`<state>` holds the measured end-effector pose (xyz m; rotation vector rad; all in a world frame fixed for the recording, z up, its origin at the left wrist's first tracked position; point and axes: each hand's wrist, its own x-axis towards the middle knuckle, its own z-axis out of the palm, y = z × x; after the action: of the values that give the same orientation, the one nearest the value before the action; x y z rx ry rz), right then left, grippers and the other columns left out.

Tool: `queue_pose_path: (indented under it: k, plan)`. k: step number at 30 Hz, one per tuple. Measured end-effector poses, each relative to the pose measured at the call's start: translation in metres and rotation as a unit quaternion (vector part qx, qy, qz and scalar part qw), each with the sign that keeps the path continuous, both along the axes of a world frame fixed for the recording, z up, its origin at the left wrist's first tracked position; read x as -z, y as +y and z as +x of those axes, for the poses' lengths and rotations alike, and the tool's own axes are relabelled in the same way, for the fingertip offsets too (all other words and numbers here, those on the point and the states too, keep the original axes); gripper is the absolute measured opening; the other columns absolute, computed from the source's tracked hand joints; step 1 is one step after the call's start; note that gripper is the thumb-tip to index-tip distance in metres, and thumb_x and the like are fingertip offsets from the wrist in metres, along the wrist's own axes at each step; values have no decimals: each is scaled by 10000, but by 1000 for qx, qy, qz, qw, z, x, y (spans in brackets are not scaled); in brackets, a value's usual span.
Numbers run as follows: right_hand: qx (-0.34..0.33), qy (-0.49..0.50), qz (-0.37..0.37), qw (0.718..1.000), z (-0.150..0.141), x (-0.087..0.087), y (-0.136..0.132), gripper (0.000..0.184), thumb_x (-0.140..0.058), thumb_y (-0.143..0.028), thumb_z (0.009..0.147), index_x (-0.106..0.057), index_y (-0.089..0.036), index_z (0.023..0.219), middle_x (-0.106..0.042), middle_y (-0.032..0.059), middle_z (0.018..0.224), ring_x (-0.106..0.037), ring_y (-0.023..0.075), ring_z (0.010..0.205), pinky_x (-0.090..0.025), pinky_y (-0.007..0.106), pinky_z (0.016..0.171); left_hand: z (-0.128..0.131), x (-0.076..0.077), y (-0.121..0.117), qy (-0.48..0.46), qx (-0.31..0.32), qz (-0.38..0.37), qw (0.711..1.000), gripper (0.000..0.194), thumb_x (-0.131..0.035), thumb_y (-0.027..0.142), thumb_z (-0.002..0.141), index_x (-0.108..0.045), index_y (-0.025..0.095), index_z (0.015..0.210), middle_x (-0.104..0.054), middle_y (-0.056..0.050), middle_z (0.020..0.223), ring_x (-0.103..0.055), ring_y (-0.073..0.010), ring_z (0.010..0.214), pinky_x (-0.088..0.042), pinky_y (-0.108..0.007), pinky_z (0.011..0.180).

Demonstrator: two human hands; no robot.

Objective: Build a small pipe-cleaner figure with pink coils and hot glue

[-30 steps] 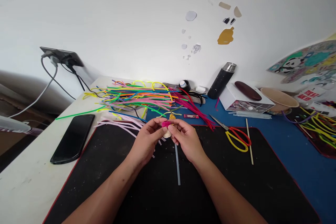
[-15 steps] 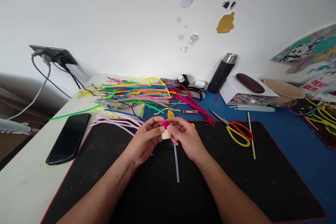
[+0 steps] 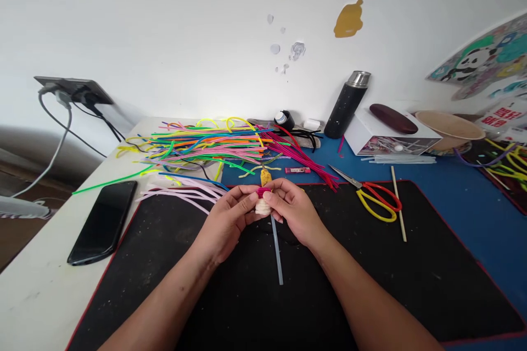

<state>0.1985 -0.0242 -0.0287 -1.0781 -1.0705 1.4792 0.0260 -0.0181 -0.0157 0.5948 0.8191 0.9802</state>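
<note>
Both hands meet over the black mat (image 3: 263, 307), pinching one small piece of magenta and cream-white coiled pipe cleaner (image 3: 262, 207). My left hand (image 3: 230, 214) holds its left side between thumb and fingers. On the right side, my right hand (image 3: 294, 211) presses it with the thumb, fingers curled behind. Magenta shows at the top between the thumbs, and cream rows lie below. Just beyond the fingertips is the yellow front of what looks like a glue gun (image 3: 265, 177), its body mostly hidden by the hands. A translucent glue stick (image 3: 277, 255) extends toward me beneath them.
Bundled coloured pipe cleaners (image 3: 206, 145) lie at the back, with pale lilac ones (image 3: 185, 194) nearer. A phone (image 3: 102, 222) is at left. Scissors (image 3: 374, 200) and a thin wooden stick (image 3: 399, 205) lie right. A black flask (image 3: 348, 104) and white box (image 3: 389, 134) stand behind.
The view has shifted slightly. The held piece is tilted a little differently, with less magenta and more of the cream rows showing. Both hands keep their pinch.
</note>
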Motion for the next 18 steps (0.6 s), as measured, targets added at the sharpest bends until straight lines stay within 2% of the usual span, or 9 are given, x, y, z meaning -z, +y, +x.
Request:
queue_pose_path:
  k: [12, 15, 18]
  plan:
    - [8, -52, 41, 998, -2, -1, -3, 371, -805, -555, 895, -698, -226, 1028, -500, -81, 616, -463, 119, 513, -353, 279, 505, -1, 1, 0, 51, 13, 46, 998, 402, -991, 327, 732, -755, 163, 1013, -803, -47, 889, -758, -167, 766, -611, -258, 737]
    - [0, -34, 35, 999, -2, 0, -3, 378, -811, -556, 895, -697, -227, 1043, -512, -82, 629, -470, 112, 506, -362, 272, 503, -2, 2, 1, 43, 15, 56, 997, 409, -984, 302, 736, -746, 167, 1040, -809, -56, 921, -761, -175, 777, -609, -262, 731]
    - [-14, 12, 18, 1000, -3, 2, -3, 398, -815, -573, 887, -696, -226, 1041, -549, -74, 632, -455, 103, 488, -350, 259, 482, -2, 1, 3, 20, 6, 35, 999, 444, -996, 267, 704, -753, 168, 1061, -809, -56, 922, -762, -184, 774, -612, -274, 723]
